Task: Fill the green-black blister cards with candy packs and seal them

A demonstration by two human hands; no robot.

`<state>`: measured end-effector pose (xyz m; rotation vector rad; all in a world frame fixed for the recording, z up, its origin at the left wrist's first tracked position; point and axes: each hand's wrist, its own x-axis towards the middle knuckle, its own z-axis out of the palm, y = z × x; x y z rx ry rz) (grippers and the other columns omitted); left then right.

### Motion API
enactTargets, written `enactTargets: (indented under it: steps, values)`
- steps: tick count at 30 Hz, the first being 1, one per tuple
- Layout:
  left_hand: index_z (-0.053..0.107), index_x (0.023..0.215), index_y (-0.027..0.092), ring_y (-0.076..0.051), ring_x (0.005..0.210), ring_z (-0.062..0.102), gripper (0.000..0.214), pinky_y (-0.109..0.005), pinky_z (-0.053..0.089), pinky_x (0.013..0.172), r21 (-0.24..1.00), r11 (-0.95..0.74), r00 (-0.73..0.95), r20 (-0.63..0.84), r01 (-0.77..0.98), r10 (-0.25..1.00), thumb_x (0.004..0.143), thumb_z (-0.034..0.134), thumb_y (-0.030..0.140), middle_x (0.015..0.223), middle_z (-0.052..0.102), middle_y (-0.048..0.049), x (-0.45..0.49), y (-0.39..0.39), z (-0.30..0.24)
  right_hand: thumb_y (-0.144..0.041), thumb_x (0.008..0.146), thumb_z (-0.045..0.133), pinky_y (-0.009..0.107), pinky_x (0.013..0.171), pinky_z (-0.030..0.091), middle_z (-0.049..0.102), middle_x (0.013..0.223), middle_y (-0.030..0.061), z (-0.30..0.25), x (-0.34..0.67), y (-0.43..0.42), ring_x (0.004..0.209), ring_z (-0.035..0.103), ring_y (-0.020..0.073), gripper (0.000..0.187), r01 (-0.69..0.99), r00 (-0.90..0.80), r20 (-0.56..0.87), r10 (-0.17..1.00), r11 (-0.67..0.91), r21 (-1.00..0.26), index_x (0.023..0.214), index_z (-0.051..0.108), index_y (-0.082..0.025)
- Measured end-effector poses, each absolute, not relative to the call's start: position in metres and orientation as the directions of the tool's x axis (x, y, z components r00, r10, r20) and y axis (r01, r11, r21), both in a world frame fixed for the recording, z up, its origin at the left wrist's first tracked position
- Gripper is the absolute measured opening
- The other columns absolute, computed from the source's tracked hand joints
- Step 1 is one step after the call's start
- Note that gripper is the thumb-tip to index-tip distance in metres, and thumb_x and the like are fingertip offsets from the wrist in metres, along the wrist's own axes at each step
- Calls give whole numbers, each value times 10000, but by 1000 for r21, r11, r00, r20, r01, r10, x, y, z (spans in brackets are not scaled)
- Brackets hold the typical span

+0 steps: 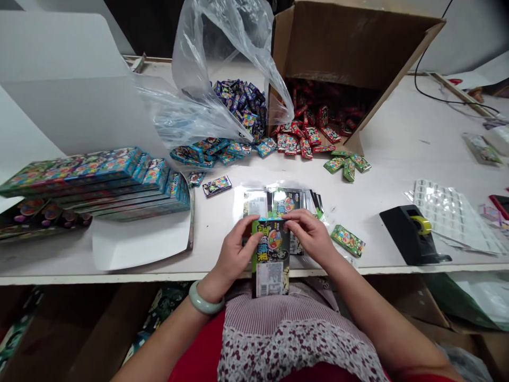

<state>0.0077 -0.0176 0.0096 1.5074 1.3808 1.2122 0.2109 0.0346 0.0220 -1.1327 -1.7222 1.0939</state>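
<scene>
My left hand [237, 252] and my right hand [312, 236] grip the top edge of a black and green printed candy packet [272, 252] from either side, fingers pinched. The packet hangs upright over the table's front edge. A strip of blue box shows along its top, between my fingertips. Behind it, a stack of similar flat packets [254, 202] lies on clear plastic. Right of my right hand rests a small green candy box [348, 240]. A small dark candy box [217, 186] lies farther off to the left.
Packed candy boxes [135, 180] are stacked inside a white carton [135, 244] at left. A clear bag [191, 106] with purple boxes and a tipped cardboard box [326, 48] spilling red boxes stand behind. A tape dispenser [409, 233] and sticker sheets [449, 212] lie right.
</scene>
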Motion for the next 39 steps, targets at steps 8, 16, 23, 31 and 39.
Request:
enactTargets:
  steps: [8, 16, 23, 31, 39]
  values:
    - [602, 1017, 184, -148, 867, 653, 182, -298, 535, 798, 998, -68, -117, 66, -10, 991, 851, 590, 258, 930, 698, -39, 10, 2, 29, -311, 775, 654, 276, 578, 498, 596, 871, 27, 33, 207, 47, 785, 582, 153, 212, 86, -337, -36, 941, -7, -996, 972, 616, -245]
    - [629, 780, 162, -115, 681, 576, 100, -236, 481, 632, 1000, -13, -104, 15, 20, 994, 731, 683, 231, 737, 635, 1, 13, 10, 42, -319, 761, 674, 291, 580, 470, 586, 744, -7, 45, 200, 54, 633, 561, 118, 138, 145, -413, -52, 909, 9, -989, 772, 584, -215]
    - [640, 717, 164, -114, 664, 563, 82, -242, 468, 627, 998, 56, 2, -56, 27, 998, 730, 688, 230, 703, 630, 0, 6, 18, 49, -302, 779, 646, 278, 565, 447, 595, 706, -7, 61, 199, 61, 612, 530, 109, 135, 261, -496, -137, 858, -4, -965, 711, 589, -201]
    - [665, 872, 198, -166, 893, 613, 62, -317, 514, 794, 971, -211, 158, 192, 115, 969, 824, 634, 222, 907, 656, -56, -7, -3, 36, -199, 845, 609, 332, 753, 489, 615, 920, 31, 48, 210, 39, 900, 590, 167, 47, 245, -559, 227, 798, 420, -874, 871, 600, -238]
    - [642, 881, 193, -156, 846, 600, 66, -284, 494, 780, 969, -158, 68, 147, 192, 987, 833, 616, 230, 862, 625, -30, -2, -3, 29, -210, 875, 546, 367, 865, 482, 622, 1034, 60, 33, 201, 23, 1015, 578, 182, 161, 214, -440, 274, 855, 396, -893, 1025, 589, -246]
